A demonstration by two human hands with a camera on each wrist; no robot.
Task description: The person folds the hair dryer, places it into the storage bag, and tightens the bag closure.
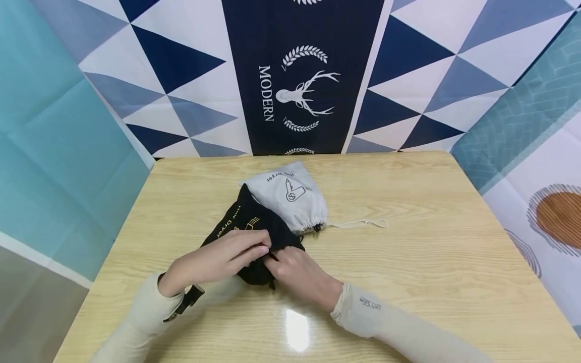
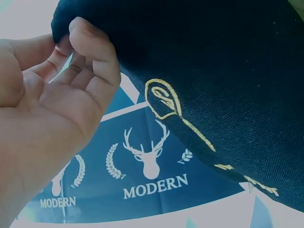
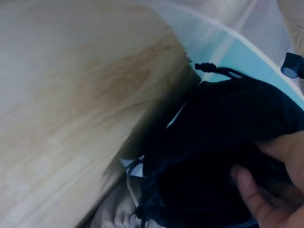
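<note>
A black cloth drawstring bag [image 1: 268,222] with gold "Hair Dryer" lettering and a gold outline drawing lies tilted in both hands. My left hand [image 1: 222,257] pinches its dark fabric between thumb and fingers; the left wrist view shows this hand [image 2: 61,90] at the bag's edge beside the gold stitching [image 2: 164,99]. At the gathered mouth, my right hand [image 1: 301,275] grips the cloth with curled fingers. In the right wrist view the bag's mouth [image 3: 190,185] gapes, with the right hand's thumb and fingers [image 3: 254,197] at the opening.
Just behind the black bag a white drawstring bag [image 1: 290,199], printed with a hair dryer, lies on the wooden table [image 1: 408,242]. Its white cord [image 1: 360,223] trails right. A patterned cloth with a deer head [image 1: 304,93] hangs along the table's back edge.
</note>
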